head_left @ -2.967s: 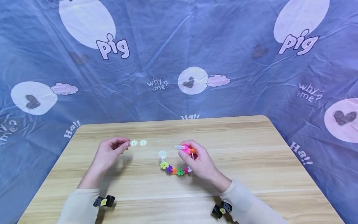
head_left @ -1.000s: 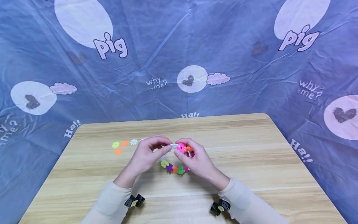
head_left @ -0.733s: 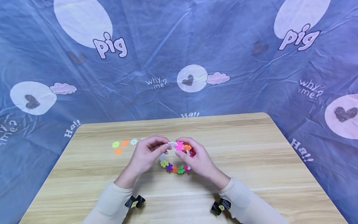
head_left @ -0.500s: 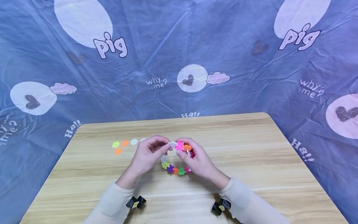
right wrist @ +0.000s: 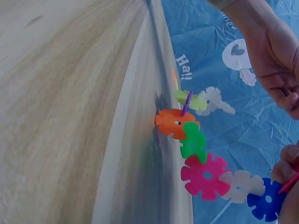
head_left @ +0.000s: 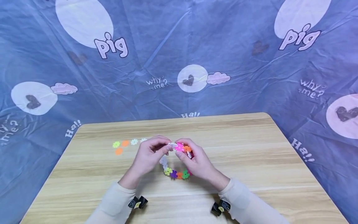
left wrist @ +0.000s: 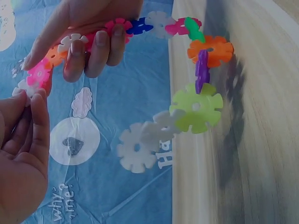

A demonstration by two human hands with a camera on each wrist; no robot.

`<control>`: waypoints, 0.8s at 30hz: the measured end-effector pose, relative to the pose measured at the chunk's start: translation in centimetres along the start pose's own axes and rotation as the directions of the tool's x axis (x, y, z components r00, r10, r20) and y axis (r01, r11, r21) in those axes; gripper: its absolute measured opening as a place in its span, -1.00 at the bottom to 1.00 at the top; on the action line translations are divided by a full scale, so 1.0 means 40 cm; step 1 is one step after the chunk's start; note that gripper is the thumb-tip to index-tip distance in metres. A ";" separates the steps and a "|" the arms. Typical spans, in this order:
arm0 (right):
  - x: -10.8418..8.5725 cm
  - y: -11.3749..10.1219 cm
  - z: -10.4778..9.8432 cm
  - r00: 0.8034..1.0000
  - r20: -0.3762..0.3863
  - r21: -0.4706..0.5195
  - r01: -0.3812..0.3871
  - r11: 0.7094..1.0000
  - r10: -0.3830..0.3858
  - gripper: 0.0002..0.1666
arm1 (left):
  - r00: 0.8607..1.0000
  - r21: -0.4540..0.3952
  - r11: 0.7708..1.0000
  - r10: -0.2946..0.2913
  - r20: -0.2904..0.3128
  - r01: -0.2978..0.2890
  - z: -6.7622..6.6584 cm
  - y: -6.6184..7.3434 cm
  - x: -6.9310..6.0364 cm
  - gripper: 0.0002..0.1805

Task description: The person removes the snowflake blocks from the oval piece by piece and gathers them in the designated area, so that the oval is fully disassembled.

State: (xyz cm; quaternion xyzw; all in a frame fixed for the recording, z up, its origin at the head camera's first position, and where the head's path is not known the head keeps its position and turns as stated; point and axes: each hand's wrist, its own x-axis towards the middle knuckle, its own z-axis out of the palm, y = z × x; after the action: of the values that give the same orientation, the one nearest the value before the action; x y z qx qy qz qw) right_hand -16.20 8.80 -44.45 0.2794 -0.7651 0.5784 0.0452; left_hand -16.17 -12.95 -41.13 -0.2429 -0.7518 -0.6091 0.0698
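A chain of flower-shaped interlocking plastic discs curves between and below both hands. My left hand (head_left: pixel 148 157) pinches a white disc (left wrist: pixel 25 88) at the chain's upper end; whether a second white disc is in those fingers, I cannot tell. Beside it, my right hand (head_left: pixel 199 160) grips the chain by the pink disc (head_left: pixel 179 147) and the orange disc (head_left: pixel 186 149). Below hang a lime disc (left wrist: pixel 196 107), a purple disc (head_left: pixel 173 174) and a green disc (right wrist: pixel 192 142). Two joined white discs form the free end, the last one (left wrist: pixel 137 147) outermost. My right fingers hide part of the chain.
On the wooden table (head_left: pixel 237 140), loose discs lie to the left: a lime disc (head_left: pixel 116 144), two orange discs, the nearer one (head_left: pixel 118 151) in front, and two white discs, one (head_left: pixel 134 142) beside them. Blue printed cloth (head_left: pixel 156 53) stands behind the table.
My left hand has moved right from the loose discs to the chain's upper end. The hanging part of the chain has swung slightly down and nearer. My right hand has stayed almost in place.
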 end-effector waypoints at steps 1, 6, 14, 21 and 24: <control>0.000 -0.001 0.000 1.000 -0.001 0.004 -0.001 1.000 0.001 -0.62 | 1.000 0.008 1.000 -0.008 0.006 0.008 0.002 0.001 0.000 -0.88; 0.001 -0.001 0.001 1.000 -0.013 0.009 0.018 1.000 -0.018 -0.62 | 0.999 0.002 0.999 -0.035 0.021 0.035 0.012 0.002 0.002 -0.86; 0.005 0.000 0.003 1.000 -0.010 -0.003 0.030 1.000 -0.030 -0.63 | 0.997 -0.039 0.999 0.032 -0.075 -0.035 0.030 -0.007 0.003 -0.88; 0.011 0.000 0.005 1.000 -0.025 -0.034 0.016 0.999 -0.017 -0.64 | 0.978 0.074 0.992 0.118 -0.173 -0.107 0.052 -0.003 0.008 -0.98; 0.011 -0.001 0.007 1.000 -0.027 -0.038 0.005 0.999 -0.007 -0.63 | 0.973 0.106 0.988 0.134 -0.189 -0.116 0.060 -0.003 0.008 -0.95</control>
State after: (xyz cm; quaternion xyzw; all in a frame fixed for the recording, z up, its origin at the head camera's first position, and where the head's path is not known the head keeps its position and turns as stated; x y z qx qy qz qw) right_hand -16.49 8.37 -44.33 0.2728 -0.7745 0.5673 0.0628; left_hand -16.04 -10.59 -41.69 -0.2250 -0.7523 -0.5884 0.1931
